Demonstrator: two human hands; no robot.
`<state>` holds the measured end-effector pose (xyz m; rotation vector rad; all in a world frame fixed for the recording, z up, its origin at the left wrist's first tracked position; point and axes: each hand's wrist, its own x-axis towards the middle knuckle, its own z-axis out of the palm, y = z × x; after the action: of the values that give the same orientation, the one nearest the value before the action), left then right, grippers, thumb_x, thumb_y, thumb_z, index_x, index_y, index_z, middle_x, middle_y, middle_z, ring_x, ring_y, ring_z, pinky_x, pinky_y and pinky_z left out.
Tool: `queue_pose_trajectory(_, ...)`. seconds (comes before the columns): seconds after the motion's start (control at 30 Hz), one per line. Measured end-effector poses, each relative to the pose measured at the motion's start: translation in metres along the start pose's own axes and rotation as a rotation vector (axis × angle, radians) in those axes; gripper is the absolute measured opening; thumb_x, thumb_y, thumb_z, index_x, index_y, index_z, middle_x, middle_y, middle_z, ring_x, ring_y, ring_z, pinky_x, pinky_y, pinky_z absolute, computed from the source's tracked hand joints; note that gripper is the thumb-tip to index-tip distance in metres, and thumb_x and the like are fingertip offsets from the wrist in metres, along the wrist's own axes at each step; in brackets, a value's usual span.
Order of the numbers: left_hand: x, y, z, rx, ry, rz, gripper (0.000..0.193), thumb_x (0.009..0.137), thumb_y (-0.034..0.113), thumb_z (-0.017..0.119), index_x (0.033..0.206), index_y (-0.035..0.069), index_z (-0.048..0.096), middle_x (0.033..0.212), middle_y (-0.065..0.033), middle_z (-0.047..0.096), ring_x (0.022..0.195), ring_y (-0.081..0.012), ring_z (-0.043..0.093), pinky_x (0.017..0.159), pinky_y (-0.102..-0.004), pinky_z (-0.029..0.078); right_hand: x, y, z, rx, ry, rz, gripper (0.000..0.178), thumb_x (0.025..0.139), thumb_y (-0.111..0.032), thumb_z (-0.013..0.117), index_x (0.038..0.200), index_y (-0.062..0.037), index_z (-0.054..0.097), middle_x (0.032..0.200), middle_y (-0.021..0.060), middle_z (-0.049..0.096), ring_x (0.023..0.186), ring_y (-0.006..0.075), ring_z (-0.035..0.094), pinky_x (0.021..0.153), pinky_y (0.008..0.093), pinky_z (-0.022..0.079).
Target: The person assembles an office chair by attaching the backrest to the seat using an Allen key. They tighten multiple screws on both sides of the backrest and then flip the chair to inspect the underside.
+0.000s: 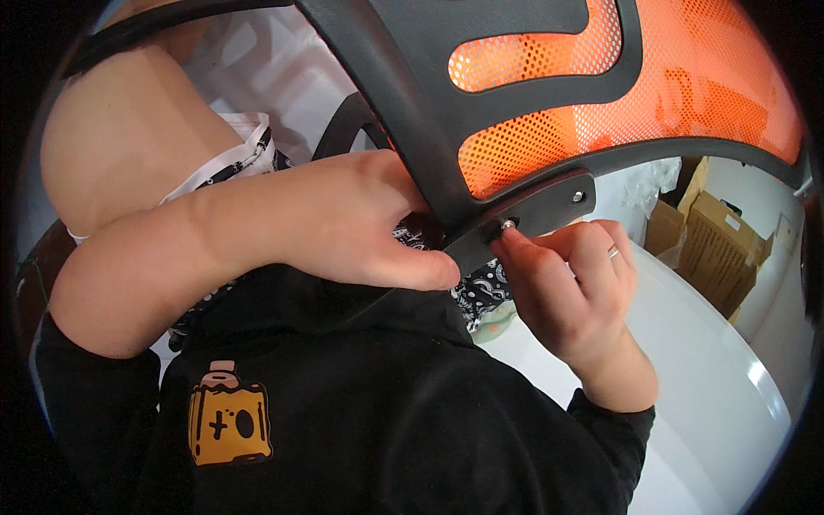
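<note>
A chair back with orange mesh [519, 154] and a black plastic frame [390, 94] rests tilted across my lap. Along its lower edge lies a flat black bracket [541, 204] with two holes. My left hand [369, 223] grips the bracket's left end, thumb in front; its other fingers are hidden behind the frame. At the bracket's middle hole, a small silver bolt [508, 225] is pinched between the thumb and fingertips of my right hand [579, 287]. A second silver bolt [578, 196] sits in the hole at the bracket's right end.
Cardboard boxes [721, 245] stand on the floor to the right, with clear plastic wrap [648, 193] beside them. A white rounded surface [712, 378] curves along my right side. My bare knee [129, 129] is raised at the left, near the frame's edge.
</note>
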<state>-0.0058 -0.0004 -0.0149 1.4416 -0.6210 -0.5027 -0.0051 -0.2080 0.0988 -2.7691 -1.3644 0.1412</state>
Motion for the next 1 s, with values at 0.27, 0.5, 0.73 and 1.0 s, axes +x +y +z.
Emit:
queue_pose_trajectory(0.27,0.001,0.001,-0.003,0.029,-0.027,-0.029,0.035,0.074,0.026,0.069,0.100,0.003,0.066,0.088,-0.0142,0.067,0.082,-0.0269,0.063,0.076,-0.0352,0.050,-0.019,-0.004,0.011,0.180,0.099,0.205,0.033,0.064,-0.007,0.077,0.096,-0.0060,0.068,0.071,0.0010,0.053,0.065,0.0185,0.055,0.060,0.0312,0.042)
queue_pose_trajectory(0.5,0.003,0.000,-0.002,0.002,-0.011,-0.004,0.035,0.074,0.025,0.069,0.100,0.002,0.065,0.088,-0.0144,0.067,0.081,-0.0258,0.064,0.075,-0.0344,0.050,-0.042,-0.003,0.023,0.281,0.240,0.420,0.026,0.062,-0.004,0.078,0.085,-0.0050,0.065,0.072,0.0048,0.059,0.065,0.0206,0.055,0.061,0.0310,0.041)
queue_pose_trajectory(0.73,0.005,0.000,-0.003,-0.067,-0.080,-0.042,0.031,0.076,0.019,0.068,0.099,0.000,0.063,0.084,-0.0114,0.066,0.073,-0.0189,0.060,0.069,-0.0304,0.048,-0.046,-0.005,0.031,0.135,0.209,0.317,0.019,0.063,-0.010,0.076,0.070,-0.0079,0.059,0.066,0.0030,0.053,0.060,0.0208,0.051,0.060,0.0328,0.039)
queue_pose_trajectory(1.0,0.005,-0.005,0.001,-0.094,-0.076,-0.015,0.029,0.077,0.018,0.067,0.099,0.000,0.063,0.084,-0.0110,0.065,0.073,-0.0193,0.060,0.069,-0.0309,0.049,-0.040,-0.023,0.044,0.250,0.140,0.274,0.018,0.067,-0.010,0.073,0.068,-0.0077,0.055,0.064,0.0051,0.047,0.056,0.0237,0.048,0.057,0.0345,0.037)
